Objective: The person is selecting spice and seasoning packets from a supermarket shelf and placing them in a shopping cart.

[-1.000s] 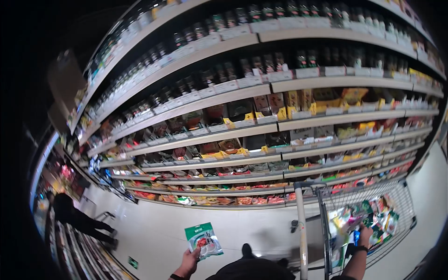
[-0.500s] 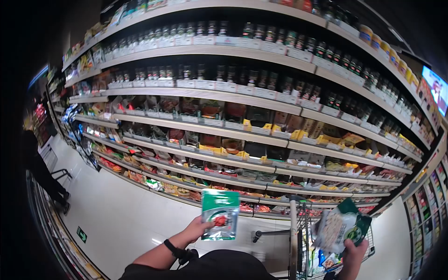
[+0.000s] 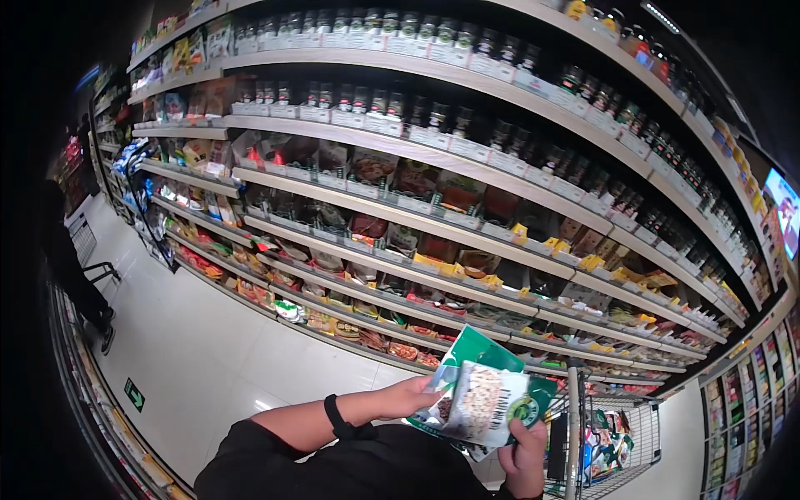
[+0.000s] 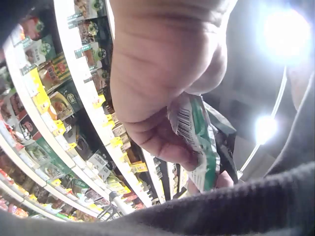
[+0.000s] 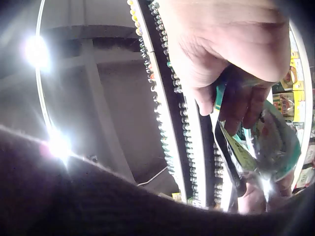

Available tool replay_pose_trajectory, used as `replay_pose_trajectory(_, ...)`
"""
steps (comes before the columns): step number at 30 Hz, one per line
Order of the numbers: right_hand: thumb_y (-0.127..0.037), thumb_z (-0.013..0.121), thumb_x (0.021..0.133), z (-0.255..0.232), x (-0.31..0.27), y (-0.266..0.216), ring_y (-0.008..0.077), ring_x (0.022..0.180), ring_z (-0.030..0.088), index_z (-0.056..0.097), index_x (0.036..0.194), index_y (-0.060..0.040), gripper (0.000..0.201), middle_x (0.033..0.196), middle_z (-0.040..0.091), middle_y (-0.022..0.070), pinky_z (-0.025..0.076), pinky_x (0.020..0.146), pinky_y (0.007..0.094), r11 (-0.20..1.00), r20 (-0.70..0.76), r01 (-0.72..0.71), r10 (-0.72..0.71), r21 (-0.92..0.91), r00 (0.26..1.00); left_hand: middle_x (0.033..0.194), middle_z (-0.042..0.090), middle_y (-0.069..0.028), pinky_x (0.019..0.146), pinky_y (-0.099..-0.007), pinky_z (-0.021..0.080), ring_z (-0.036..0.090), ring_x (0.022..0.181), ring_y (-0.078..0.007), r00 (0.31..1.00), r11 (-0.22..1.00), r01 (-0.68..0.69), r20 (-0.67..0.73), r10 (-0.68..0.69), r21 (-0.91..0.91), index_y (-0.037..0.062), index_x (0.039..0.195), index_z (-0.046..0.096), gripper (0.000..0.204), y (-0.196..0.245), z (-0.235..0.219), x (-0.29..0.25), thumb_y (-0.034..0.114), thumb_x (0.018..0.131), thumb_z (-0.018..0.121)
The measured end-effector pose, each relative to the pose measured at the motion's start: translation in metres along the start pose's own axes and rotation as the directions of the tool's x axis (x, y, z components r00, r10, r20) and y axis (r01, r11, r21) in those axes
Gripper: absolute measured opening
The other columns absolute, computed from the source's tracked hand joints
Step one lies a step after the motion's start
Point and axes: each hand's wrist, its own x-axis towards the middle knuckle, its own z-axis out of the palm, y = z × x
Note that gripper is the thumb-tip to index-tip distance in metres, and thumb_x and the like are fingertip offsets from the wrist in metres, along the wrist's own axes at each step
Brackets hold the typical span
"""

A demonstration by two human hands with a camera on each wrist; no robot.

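In the head view my left hand (image 3: pixel 407 397) pinches a green-and-white food packet (image 3: pixel 479 346) by its left side, thumb on the front. My right hand (image 3: pixel 525 457) grips a dark green bag of pale, bean-like pieces (image 3: pixel 482 402) at its lower right corner. That bag overlaps the green-and-white packet, hiding much of its front. In the left wrist view, the left hand's (image 4: pixel 167 64) fingers curl round a packet (image 4: pixel 204 142) with a barcode. The right wrist view has the right hand's (image 5: pixel 231 44) fingers around shiny green-edged packaging (image 5: pixel 275 142).
A wire shopping cart (image 3: pixel 646 429) holding several colourful packets stands at my right. Long shelves (image 3: pixel 400 200) of jars and bagged food curve across the front. At far left, a person in dark clothes (image 3: pixel 71 258) stands by another cart. A lit screen (image 3: pixel 783 208) hangs at far right.
The right hand has lifted the bag of pale pieces out of the cart and brought it left, over the green-and-white packet. The left hand has moved right, and the view has turned.
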Motion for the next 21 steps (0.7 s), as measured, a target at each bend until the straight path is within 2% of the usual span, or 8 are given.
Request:
replay_pose_trajectory(6,0.006,0.069,0.077,0.056,0.0,0.04,0.0182,0.084,0.065,0.063,0.103,0.0052,0.027,0.097,0.067,0.0112,0.052,0.08,0.0321,0.981,0.002,-0.137,0.139,-0.141,0.99,0.132,0.051,-0.0102,0.1,-0.0306,0.041,0.051,0.117,-0.0156,0.987,0.965,-0.087,-0.152,0.05,-0.247,0.0016,0.139,0.036,0.044,0.007,-0.029,-0.057,0.027,0.103,0.033)
replay_pose_trajectory(10,0.001,0.072,0.077,0.07,0.008,0.061,0.0133,0.082,0.063,0.065,0.101,0.0047,0.025,0.095,0.068,0.0078,0.05,0.076,0.0277,0.928,0.067,-0.194,0.226,-0.317,0.972,0.132,0.049,-0.012,0.099,-0.0321,0.043,0.052,0.116,-0.0169,0.959,0.995,0.004,-0.282,-0.032,-0.099,0.0015,0.139,0.034,0.052,0.011,-0.039,-0.099,0.037,0.103,0.027)
replay_pose_trajectory(11,0.0,0.072,0.078,0.072,0.011,0.063,0.0121,0.082,0.062,0.065,0.1,0.0046,0.024,0.094,0.068,0.0069,0.05,0.075,0.0266,0.905,0.089,-0.206,0.256,-0.373,0.963,0.132,0.049,-0.0127,0.098,-0.0323,0.043,0.052,0.115,-0.0173,0.972,0.972,-0.027,-0.234,-0.029,-0.234,-0.0001,0.138,0.035,0.056,0.002,-0.047,-0.103,0.042,0.102,0.027)
replay_pose_trajectory(14,-0.005,0.075,0.078,0.08,0.015,0.068,0.0075,0.076,0.059,0.067,0.097,0.0032,0.022,0.088,0.067,0.003,0.047,0.069,0.0228,0.86,0.12,-0.218,0.304,-0.461,0.945,0.131,0.051,-0.0124,0.097,-0.0322,0.044,0.053,0.114,-0.017,0.968,0.959,-0.022,-0.247,-0.051,-0.284,-0.0014,0.137,0.036,0.055,-0.012,-0.051,-0.108,0.041,0.102,0.029)
replay_pose_trajectory(15,-0.005,0.075,0.078,0.079,0.017,0.068,0.0069,0.075,0.058,0.067,0.096,0.0029,0.022,0.087,0.067,0.0024,0.047,0.068,0.0224,0.846,0.124,-0.225,0.32,-0.483,0.939,0.129,0.053,-0.0109,0.096,-0.0315,0.044,0.053,0.113,-0.0161,0.972,0.988,-0.004,-0.233,-0.033,-0.157,0.0002,0.136,0.039,0.048,-0.008,-0.054,-0.11,0.033,0.101,0.04)
replay_pose_trajectory(18,-0.008,0.076,0.078,0.071,0.023,0.069,0.0045,0.068,0.055,0.068,0.094,0.0011,0.02,0.082,0.066,-0.0002,0.045,0.062,0.0211,0.814,0.136,-0.182,0.304,-0.552,0.943,0.128,0.054,-0.0089,0.096,-0.0307,0.043,0.053,0.113,-0.0152,0.993,0.997,-0.055,-0.11,0.048,-0.057,0.0016,0.135,0.042,0.043,0.009,-0.04,-0.104,0.022,0.098,0.051)
replay_pose_trajectory(19,-0.008,0.076,0.078,0.065,0.025,0.068,0.0044,0.067,0.054,0.068,0.094,0.0009,0.02,0.081,0.066,-0.0003,0.045,0.061,0.0211,0.794,0.14,-0.154,0.287,-0.588,0.948,0.128,0.055,-0.0073,0.096,-0.0305,0.042,0.052,0.113,-0.015,0.996,0.999,-0.016,-0.091,0.012,-0.041,0.0035,0.135,0.044,0.044,0.004,-0.045,-0.097,0.013,0.094,0.056)
replay_pose_trajectory(21,-0.009,0.075,0.079,0.055,0.033,0.062,0.0041,0.066,0.054,0.068,0.094,0.0005,0.019,0.081,0.066,-0.0003,0.045,0.06,0.021,0.753,0.118,-0.131,0.267,-0.644,0.956,0.127,0.055,-0.0074,0.097,-0.0307,0.042,0.052,0.113,-0.0153,0.994,0.994,-0.035,-0.103,0.046,0.103,0.0037,0.134,0.045,0.042,0.012,-0.038,-0.084,0.01,0.093,0.056)
